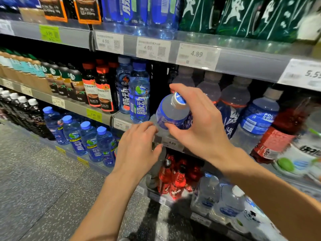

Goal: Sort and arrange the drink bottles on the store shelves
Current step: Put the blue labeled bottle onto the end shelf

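A clear drink bottle [171,112] with a blue label and a grey cap leans toward me at the front edge of the middle shelf [121,123]. My right hand [199,122] is wrapped over its top and shoulder, thumb under the label. My left hand [137,148] touches the bottle's lower end with its fingertips by the shelf rail. Behind it stand similar grey-capped bottles [208,87] in a row. To the left stand two blue-capped bottles [139,94] with blue labels.
Dark coffee bottles [97,87] fill the middle shelf's left part. A Pocari Sweat bottle [257,117] and a red drink [278,136] stand at right. Below are blue bottles [90,140], red bottles [175,176] and clear water bottles [225,200]. Speckled floor [43,180] lies at left.
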`<control>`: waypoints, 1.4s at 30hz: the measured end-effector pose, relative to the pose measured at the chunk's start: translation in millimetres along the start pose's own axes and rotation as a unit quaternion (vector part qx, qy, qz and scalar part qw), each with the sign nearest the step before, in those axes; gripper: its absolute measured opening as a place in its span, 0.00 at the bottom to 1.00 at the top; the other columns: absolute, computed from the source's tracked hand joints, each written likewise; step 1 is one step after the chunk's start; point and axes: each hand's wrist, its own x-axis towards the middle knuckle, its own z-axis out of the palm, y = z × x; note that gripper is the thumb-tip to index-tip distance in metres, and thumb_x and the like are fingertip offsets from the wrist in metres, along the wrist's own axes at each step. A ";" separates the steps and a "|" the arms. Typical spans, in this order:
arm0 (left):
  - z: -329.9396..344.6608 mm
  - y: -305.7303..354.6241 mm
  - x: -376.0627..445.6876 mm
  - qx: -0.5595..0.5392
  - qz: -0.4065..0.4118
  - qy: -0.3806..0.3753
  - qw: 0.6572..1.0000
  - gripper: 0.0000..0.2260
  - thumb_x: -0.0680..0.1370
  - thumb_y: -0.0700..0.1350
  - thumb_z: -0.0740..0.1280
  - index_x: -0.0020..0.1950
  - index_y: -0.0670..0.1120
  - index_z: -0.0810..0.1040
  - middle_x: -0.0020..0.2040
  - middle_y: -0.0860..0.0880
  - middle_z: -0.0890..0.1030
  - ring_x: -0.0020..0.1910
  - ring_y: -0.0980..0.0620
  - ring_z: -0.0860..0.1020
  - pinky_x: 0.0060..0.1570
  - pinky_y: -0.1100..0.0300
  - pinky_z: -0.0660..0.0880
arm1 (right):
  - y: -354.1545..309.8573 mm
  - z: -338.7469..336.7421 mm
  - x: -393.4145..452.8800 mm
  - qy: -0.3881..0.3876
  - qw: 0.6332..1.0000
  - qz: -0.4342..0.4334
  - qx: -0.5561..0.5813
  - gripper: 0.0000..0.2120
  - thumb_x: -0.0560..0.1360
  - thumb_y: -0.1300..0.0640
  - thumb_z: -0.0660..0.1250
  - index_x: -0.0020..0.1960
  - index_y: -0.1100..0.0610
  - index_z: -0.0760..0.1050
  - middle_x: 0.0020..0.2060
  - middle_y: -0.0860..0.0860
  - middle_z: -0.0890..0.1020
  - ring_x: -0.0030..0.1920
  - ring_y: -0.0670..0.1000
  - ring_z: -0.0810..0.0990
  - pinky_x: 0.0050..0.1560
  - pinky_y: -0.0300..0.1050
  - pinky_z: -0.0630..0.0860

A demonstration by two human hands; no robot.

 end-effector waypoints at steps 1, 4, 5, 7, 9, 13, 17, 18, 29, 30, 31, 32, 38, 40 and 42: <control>1.2 4.2 -1.7 0.008 0.009 -0.007 1.000 0.18 0.72 0.53 0.74 0.58 0.48 0.80 0.65 0.51 0.78 0.63 0.46 0.76 0.57 0.50 0.75 | -0.2 -10.2 -4.5 -0.010 1.000 0.006 0.002 0.33 0.67 0.61 0.76 0.71 0.58 0.70 0.61 0.53 0.78 0.57 0.58 0.78 0.58 0.53 0.75; 6.2 20.9 -6.6 0.026 0.037 -0.027 0.999 0.22 0.71 0.56 0.74 0.62 0.50 0.78 0.66 0.52 0.77 0.63 0.46 0.76 0.58 0.50 0.74 | 4.8 -39.7 -24.7 -0.038 0.999 0.027 -0.003 0.36 0.66 0.61 0.77 0.72 0.55 0.69 0.61 0.49 0.77 0.58 0.56 0.78 0.58 0.52 0.74; 8.4 28.7 -8.3 0.027 0.048 -0.034 0.998 0.24 0.70 0.57 0.74 0.62 0.50 0.77 0.66 0.52 0.78 0.62 0.46 0.77 0.58 0.50 0.74 | 8.1 -49.2 -32.6 -0.046 0.998 0.035 -0.007 0.37 0.66 0.60 0.77 0.73 0.54 0.69 0.61 0.49 0.77 0.58 0.54 0.77 0.58 0.51 0.74; 15.5 50.3 -12.5 0.029 0.081 -0.053 0.995 0.26 0.68 0.59 0.76 0.62 0.49 0.77 0.64 0.51 0.79 0.60 0.44 0.78 0.57 0.49 0.76 | 14.8 -68.6 -49.3 -0.061 0.997 0.053 -0.019 0.38 0.66 0.60 0.77 0.73 0.53 0.68 0.62 0.48 0.77 0.58 0.54 0.77 0.58 0.52 0.75; 26.3 76.4 -18.5 0.031 0.121 -0.064 0.990 0.28 0.66 0.60 0.76 0.61 0.48 0.78 0.62 0.50 0.80 0.57 0.43 0.79 0.54 0.48 0.77 | 20.1 -89.1 -66.9 -0.068 0.994 0.071 -0.036 0.39 0.65 0.59 0.77 0.74 0.51 0.67 0.62 0.48 0.77 0.58 0.56 0.78 0.57 0.54 0.75; 43.5 140.1 -35.3 0.014 0.180 -0.074 0.981 0.28 0.64 0.62 0.77 0.57 0.47 0.79 0.54 0.49 0.82 0.52 0.44 0.81 0.48 0.52 0.78 | 27.9 -140.4 -106.3 -0.062 0.988 0.126 -0.071 0.40 0.64 0.55 0.76 0.74 0.48 0.66 0.63 0.47 0.77 0.59 0.58 0.77 0.57 0.57 0.76; 58.2 205.5 -50.1 -0.066 0.233 -0.092 0.966 0.27 0.67 0.66 0.70 0.58 0.50 0.77 0.52 0.51 0.82 0.51 0.47 0.81 0.46 0.54 0.78 | 35.2 -203.2 -146.1 -0.050 0.975 0.193 -0.097 0.41 0.64 0.52 0.76 0.74 0.45 0.66 0.62 0.45 0.77 0.60 0.56 0.77 0.55 0.58 0.77; 60.3 222.6 -53.1 -0.094 0.240 -0.105 0.961 0.27 0.68 0.69 0.67 0.59 0.52 0.76 0.53 0.53 0.82 0.52 0.49 0.80 0.47 0.54 0.78 | 36.3 -218.5 -154.5 -0.049 0.970 0.216 -0.101 0.41 0.64 0.52 0.76 0.74 0.44 0.65 0.62 0.45 0.77 0.61 0.55 0.76 0.56 0.57 0.77; 95.2 400.7 -66.6 -0.423 0.200 -0.225 0.855 0.22 0.64 0.38 0.82 0.54 0.49 0.79 0.43 0.60 0.85 0.41 0.65 0.81 0.41 0.68 0.75 | 69.0 -354.4 -238.0 -0.006 0.919 0.373 -0.130 0.46 0.64 0.49 0.76 0.72 0.31 0.53 0.60 0.43 0.78 0.58 0.50 0.78 0.56 0.52 0.76; 99.5 414.4 -69.4 -0.430 0.202 -0.229 0.850 0.20 0.64 0.37 0.82 0.51 0.49 0.79 0.41 0.61 0.84 0.37 0.66 0.80 0.38 0.71 0.73 | 74.8 -362.5 -247.2 -0.005 0.913 0.385 -0.135 0.47 0.64 0.48 0.76 0.72 0.30 0.51 0.61 0.43 0.78 0.58 0.51 0.77 0.57 0.51 0.76; 104.1 427.2 -71.9 -0.434 0.202 -0.233 0.846 0.19 0.63 0.36 0.82 0.48 0.50 0.79 0.38 0.63 0.83 0.34 0.67 0.79 0.37 0.73 0.72 | 81.4 -369.8 -256.9 -0.003 0.907 0.398 -0.139 0.48 0.64 0.47 0.76 0.72 0.30 0.50 0.62 0.42 0.77 0.58 0.50 0.78 0.58 0.49 0.75; 107.1 440.2 -74.7 -0.439 0.203 -0.234 0.843 0.19 0.62 0.36 0.82 0.44 0.51 0.78 0.35 0.64 0.82 0.32 0.67 0.77 0.35 0.73 0.71 | 88.1 -376.8 -266.7 0.007 0.901 0.412 -0.137 0.48 0.64 0.47 0.77 0.73 0.31 0.50 0.63 0.41 0.76 0.58 0.49 0.78 0.58 0.48 0.74; 116.0 511.0 -89.3 -0.483 0.189 -0.236 0.822 0.19 0.59 0.36 0.81 0.42 0.49 0.78 0.33 0.61 0.82 0.32 0.67 0.77 0.33 0.74 0.72 | 108.0 -410.5 -321.4 0.155 0.891 0.421 -0.065 0.44 0.66 0.52 0.79 0.76 0.45 0.60 0.64 0.41 0.74 0.65 0.43 0.73 0.64 0.49 0.75; 112.9 533.5 -94.2 -0.503 0.179 -0.219 0.817 0.17 0.58 0.37 0.79 0.40 0.48 0.77 0.31 0.55 0.79 0.30 0.64 0.74 0.30 0.73 0.71 | 110.5 -418.4 -334.1 0.221 0.884 0.411 -0.039 0.40 0.66 0.56 0.80 0.73 0.53 0.65 0.65 0.46 0.74 0.66 0.42 0.72 0.66 0.46 0.74; 111.2 553.6 -97.4 -0.523 0.168 -0.205 0.810 0.15 0.58 0.41 0.77 0.41 0.45 0.77 0.33 0.50 0.78 0.30 0.62 0.71 0.30 0.73 0.70 | 114.0 -425.6 -344.7 0.270 0.873 0.405 -0.016 0.35 0.64 0.56 0.80 0.68 0.53 0.70 0.62 0.49 0.75 0.64 0.41 0.74 0.65 0.44 0.75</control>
